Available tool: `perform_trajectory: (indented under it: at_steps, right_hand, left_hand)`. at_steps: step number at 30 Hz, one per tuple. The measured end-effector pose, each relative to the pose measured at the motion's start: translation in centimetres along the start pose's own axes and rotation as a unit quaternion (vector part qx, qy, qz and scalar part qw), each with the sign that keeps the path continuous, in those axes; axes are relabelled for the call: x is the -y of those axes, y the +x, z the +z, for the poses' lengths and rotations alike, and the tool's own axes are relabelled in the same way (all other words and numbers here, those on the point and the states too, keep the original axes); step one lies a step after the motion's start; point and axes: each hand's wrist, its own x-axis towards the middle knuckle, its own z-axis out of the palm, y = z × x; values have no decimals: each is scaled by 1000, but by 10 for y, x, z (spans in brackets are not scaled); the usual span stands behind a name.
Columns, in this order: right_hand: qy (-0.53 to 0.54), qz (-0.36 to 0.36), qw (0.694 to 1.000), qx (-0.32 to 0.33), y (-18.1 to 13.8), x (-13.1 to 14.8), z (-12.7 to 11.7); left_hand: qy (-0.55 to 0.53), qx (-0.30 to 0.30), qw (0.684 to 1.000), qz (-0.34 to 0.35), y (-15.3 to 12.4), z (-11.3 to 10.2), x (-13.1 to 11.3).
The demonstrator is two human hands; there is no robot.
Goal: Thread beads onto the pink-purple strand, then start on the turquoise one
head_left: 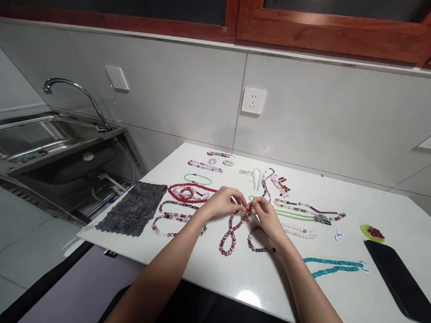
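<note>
A strand of dark red and pink beads (227, 251) hangs from my fingers and lies twisted in a figure eight on the white table. My left hand (227, 201) pinches its upper end from the left. From the right, my right hand (265, 215) closes on the same end, fingertips almost meeting the left ones. What exactly sits between the fingertips is too small to make out. Left of my hands lies a bright red bead necklace (175, 194), partly behind my left wrist. A dark bead strand (256, 249) curves beneath my right hand.
Many bead strands cover the white table (202, 258). Turquoise beads (335, 262), a small green dish (370, 233) of red beads and a black tray-like slab (400, 280) are at right. A grey cloth (134, 209) lies left, beside a sink (52, 134).
</note>
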Motion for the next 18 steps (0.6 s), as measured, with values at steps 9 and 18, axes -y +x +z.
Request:
perform_trajectory:
  at_steps: [9, 18]
  right_hand:
    - [8, 4, 1000, 9, -1, 5, 0]
    - [-3, -22, 999, 24, -4, 19, -5]
  left_hand:
    - [-9, -10, 1000, -16, -2, 0, -4]
    - [-106, 15, 994, -11, 4, 6, 6]
